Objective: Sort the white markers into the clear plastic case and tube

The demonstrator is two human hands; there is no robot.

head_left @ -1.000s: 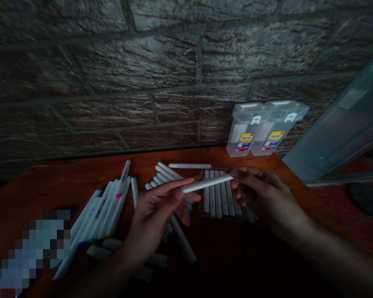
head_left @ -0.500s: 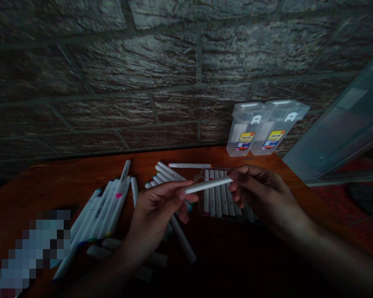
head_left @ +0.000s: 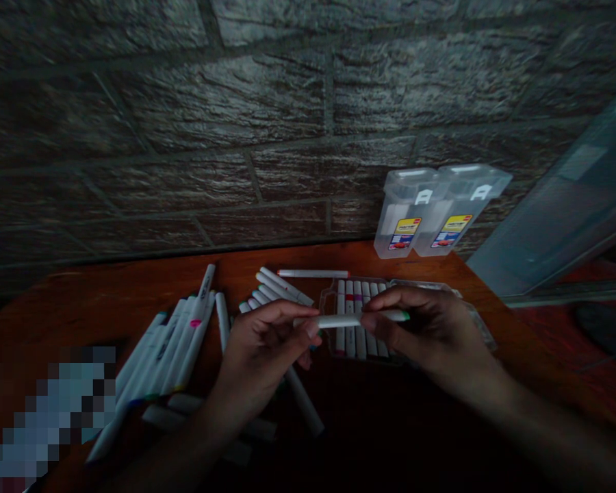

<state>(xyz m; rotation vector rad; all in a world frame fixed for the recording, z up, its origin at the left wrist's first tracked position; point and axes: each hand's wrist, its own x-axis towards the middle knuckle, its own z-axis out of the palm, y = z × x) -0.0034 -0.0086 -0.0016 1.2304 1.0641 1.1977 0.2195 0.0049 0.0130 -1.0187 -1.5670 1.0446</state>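
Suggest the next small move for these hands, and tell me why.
I'd probably loosen the left hand and let the right hand turn the green-tipped marker in line with the marker row in the flat clear case: both hands grip that marker, and it is held crosswise to the row.

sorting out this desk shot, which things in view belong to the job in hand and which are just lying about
Part of it, it seems:
green-ended marker, held by left hand and right hand
clear case holding markers
loose white markers, probably

Just about, likely:
two clear containers by the wall
dark floor object, unclear
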